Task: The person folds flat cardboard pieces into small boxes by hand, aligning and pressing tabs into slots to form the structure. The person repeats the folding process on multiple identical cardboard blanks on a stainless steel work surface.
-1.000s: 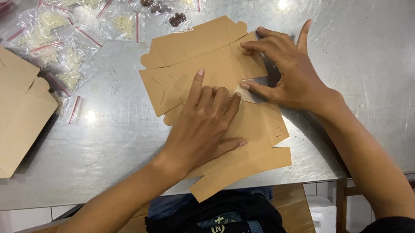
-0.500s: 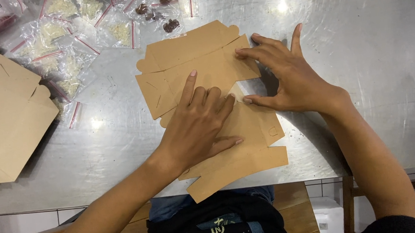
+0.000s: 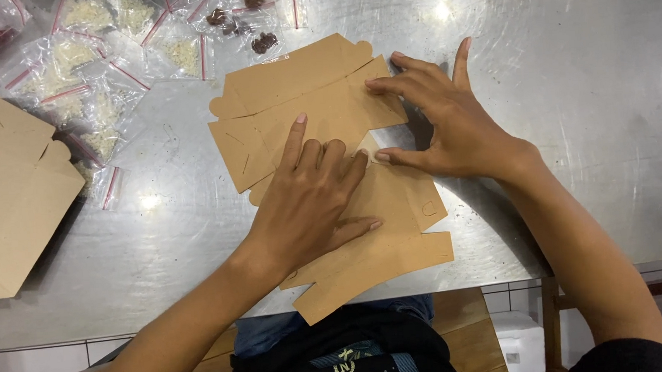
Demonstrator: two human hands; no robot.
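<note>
A food-packing workspace: steel table (image 3: 573,99), zip bags of snacks (image 3: 97,55), stacked flat cardboard boxes (image 3: 5,193)

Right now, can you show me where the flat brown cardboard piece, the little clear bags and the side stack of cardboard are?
flat brown cardboard piece (image 3: 300,83): head view, bare upper flap.
little clear bags (image 3: 85,59): head view, middle of the pile.
side stack of cardboard (image 3: 5,193): head view, top sheet's centre.

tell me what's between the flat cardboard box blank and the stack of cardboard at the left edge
In the head view, only bare steel table lies between the box blank and the cardboard stack; clear bags sit further back.
</note>
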